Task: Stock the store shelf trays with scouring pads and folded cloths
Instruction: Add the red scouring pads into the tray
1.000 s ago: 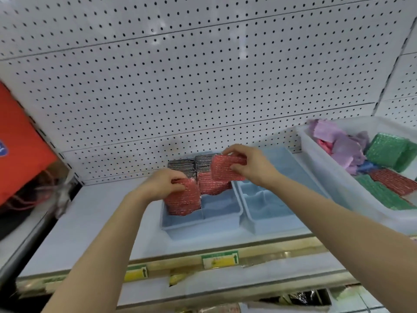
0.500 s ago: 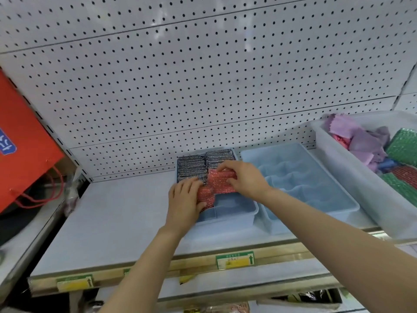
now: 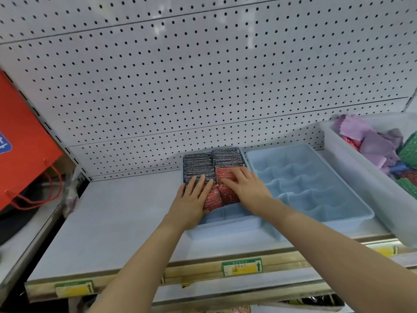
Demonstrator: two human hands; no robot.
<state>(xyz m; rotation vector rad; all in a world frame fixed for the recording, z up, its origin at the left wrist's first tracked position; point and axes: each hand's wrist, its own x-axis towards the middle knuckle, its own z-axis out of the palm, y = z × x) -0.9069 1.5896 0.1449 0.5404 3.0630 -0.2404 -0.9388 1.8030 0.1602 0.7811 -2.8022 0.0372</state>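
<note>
The left blue tray (image 3: 225, 231) is judged partly stocked: dark grey scouring pads (image 3: 198, 166) fill its rear compartments, red scouring pads (image 3: 225, 177) its middle, and the front compartments are bare. The right tray (image 3: 311, 188), a moulded plastic grid, holds nothing. Both the left hand (image 3: 191, 199) and the right hand (image 3: 243, 188) are laid flat, fingers spread, pressing the glittery mesh pads. Cloths (image 3: 365, 141) and green pads (image 3: 408, 150) remain in the translucent bin (image 3: 352, 168).

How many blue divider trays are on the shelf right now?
2. One tray sits under both hands, part-filled with scouring pads; the other tray lies beside it on the right, with nothing in it. None seems hidden.
</note>
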